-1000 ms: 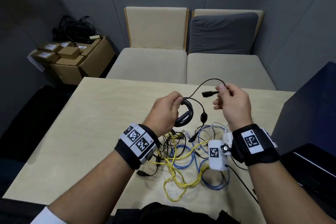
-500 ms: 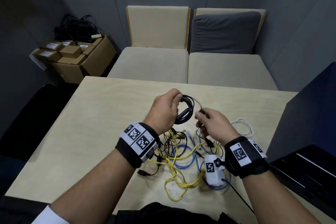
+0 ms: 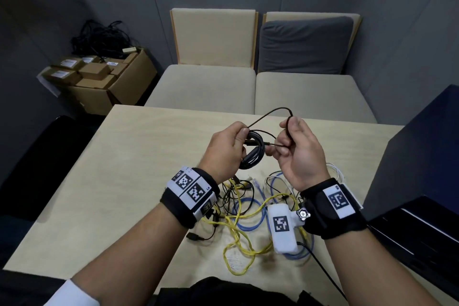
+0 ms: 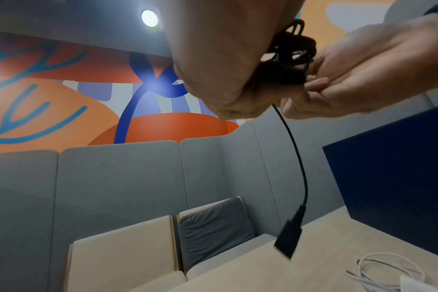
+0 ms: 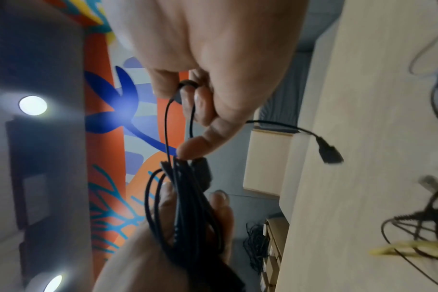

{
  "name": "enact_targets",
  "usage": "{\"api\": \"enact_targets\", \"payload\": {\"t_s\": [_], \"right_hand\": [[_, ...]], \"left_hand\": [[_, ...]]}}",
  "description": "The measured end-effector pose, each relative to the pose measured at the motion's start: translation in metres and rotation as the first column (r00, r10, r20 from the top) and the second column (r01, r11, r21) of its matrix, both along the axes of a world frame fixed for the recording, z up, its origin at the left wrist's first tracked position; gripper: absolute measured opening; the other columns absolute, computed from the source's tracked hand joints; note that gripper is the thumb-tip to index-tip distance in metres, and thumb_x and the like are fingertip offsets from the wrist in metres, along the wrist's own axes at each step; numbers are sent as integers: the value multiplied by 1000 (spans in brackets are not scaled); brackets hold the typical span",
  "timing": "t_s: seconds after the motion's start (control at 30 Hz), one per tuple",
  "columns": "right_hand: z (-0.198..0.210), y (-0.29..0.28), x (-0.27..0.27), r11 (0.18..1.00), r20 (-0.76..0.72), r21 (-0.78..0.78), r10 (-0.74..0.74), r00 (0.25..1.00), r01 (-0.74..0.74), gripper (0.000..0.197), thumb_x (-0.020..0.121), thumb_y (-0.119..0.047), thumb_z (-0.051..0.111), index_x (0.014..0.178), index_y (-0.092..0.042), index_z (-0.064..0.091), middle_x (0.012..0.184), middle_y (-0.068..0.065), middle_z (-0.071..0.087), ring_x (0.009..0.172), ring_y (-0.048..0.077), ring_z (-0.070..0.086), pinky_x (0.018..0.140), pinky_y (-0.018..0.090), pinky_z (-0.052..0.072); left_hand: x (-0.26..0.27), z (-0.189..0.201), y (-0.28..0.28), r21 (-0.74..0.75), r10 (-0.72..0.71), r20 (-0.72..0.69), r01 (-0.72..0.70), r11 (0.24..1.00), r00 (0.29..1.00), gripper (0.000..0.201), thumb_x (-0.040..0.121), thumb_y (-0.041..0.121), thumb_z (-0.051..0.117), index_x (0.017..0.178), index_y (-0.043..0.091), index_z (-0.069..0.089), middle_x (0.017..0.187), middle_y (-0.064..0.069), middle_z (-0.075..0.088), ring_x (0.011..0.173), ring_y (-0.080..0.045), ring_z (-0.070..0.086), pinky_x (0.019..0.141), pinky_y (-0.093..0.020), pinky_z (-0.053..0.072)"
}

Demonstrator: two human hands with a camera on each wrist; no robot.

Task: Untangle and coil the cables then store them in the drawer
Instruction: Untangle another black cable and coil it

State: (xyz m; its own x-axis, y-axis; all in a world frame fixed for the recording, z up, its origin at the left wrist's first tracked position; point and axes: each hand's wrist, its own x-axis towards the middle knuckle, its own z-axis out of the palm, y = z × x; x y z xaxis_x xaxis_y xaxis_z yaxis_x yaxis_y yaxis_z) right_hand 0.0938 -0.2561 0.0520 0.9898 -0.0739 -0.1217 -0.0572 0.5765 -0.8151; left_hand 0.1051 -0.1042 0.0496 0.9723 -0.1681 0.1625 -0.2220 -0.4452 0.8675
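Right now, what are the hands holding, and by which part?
Both hold one black cable. The left hand grips its wound coil at the rim; the right hand pinches the loose tail. The connector end dangles free.

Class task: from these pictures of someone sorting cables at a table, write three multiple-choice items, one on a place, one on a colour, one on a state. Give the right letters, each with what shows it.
1. Where is the black coil?
A. flat on the table
B. in the left hand, above the table
C. on the sofa seat

2. Which cable colours lie in the tangle on the table?
A. red and green
B. only white
C. yellow, blue and black

3. What is the right hand doing?
A. pinching the black cable's loose strand
B. resting flat on the table
C. hanging idle, holding nothing

Answers:
1 B: the left hand grips the coil, raised off the tabletop.
2 C: yellow, blue and thin black strands cross under the wrists.
3 A: the right hand has its fingers curled round the thin black strand.
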Motion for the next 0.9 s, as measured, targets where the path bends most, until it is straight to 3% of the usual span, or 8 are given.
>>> {"api": "enact_targets", "payload": {"t_s": [0.2, 0.3, 0.4, 0.57, 0.67, 0.73, 0.8, 0.9], "right_hand": [[-9, -2, 2, 980, -85, 187, 81, 993, -64, 30, 99, -37, 40, 85, -12, 50, 53, -5, 29, 42, 8, 27, 50, 25, 48], [-11, 1, 4, 976, -121, 209, 90, 989, -63, 31, 100, -38, 39, 85, -12, 50, 54, -4, 31, 42, 8, 28, 50, 24, 49], [-15, 7, 7, 973, -157, 221, 97, 983, -60, 31, 102, -35, 38, 85, -12, 50, 56, -2, 34, 45, 9, 32, 50, 21, 47], [-24, 5, 13, 989, -248, 68, 142, 958, -129, 22, 100, -25, 44, 103, -6, 54, 79, 13, 49, 77, 27, 45, 84, 37, 51], [-19, 7, 10, 975, -274, -179, 80, 958, -132, 20, 98, -19, 52, 113, -6, 52, 100, 19, 49, 78, 31, 54, 77, 44, 58], [-13, 7, 7, 855, -181, -517, -55, 982, -48, 20, 94, -23, 60, 111, -14, 55, 96, 10, 53, 66, 20, 56, 69, 37, 57], [-2, 4, 2, 601, 56, -789, -143, 988, 132, 19, 87, -28, 68, 102, -25, 56, 95, 2, 52, 74, 11, 52, 74, 28, 48], [17, 10, -7, 433, 287, -873, 85, 954, 224, 22, 79, -18, 74, 94, -22, 59, 87, -3, 47, 72, -1, 44, 67, 12, 36]], "left_hand": [[4, 2, 2, -39, 22, 50, -20, 999, 999, 22, 102, 18, 39, 83, 17, 51, 84, -6, 59, 73, -23, 66, 54, -23, 48], [3, 4, 0, -64, 8, 38, -6, 998, 999, 21, 102, 18, 39, 85, 15, 51, 79, 1, 59, 67, -13, 65, 54, -19, 48], [2, 2, -3, -83, 3, 35, 0, 997, 999, 22, 102, 19, 39, 85, 16, 52, 70, 5, 58, 63, -11, 59, 63, -30, 53], [1, 1, -1, -93, 6, 29, -3, 996, 1000, 26, 102, 23, 39, 79, 26, 50, 69, 7, 59, 65, -12, 58, 66, -34, 52], [1, 0, -1, -59, 22, 41, -20, 998, 999, 28, 103, 20, 38, 77, 22, 48, 65, 7, 56, 57, -7, 51, 58, -24, 45], [2, -1, -1, -21, 48, 42, -47, 999, 998, 27, 102, 20, 37, 78, 18, 48, 63, 5, 53, 53, -8, 48, 54, -21, 42], [5, -2, 1, 13, 77, 32, -77, 997, 997, 26, 102, 21, 38, 80, 14, 49, 64, 1, 53, 56, -14, 49, 56, -28, 43], [7, -5, 0, 71, 113, 47, -117, 991, 992, 25, 102, 21, 39, 82, 11, 49, 67, -6, 55, 62, -24, 49, 57, -32, 38]]}}
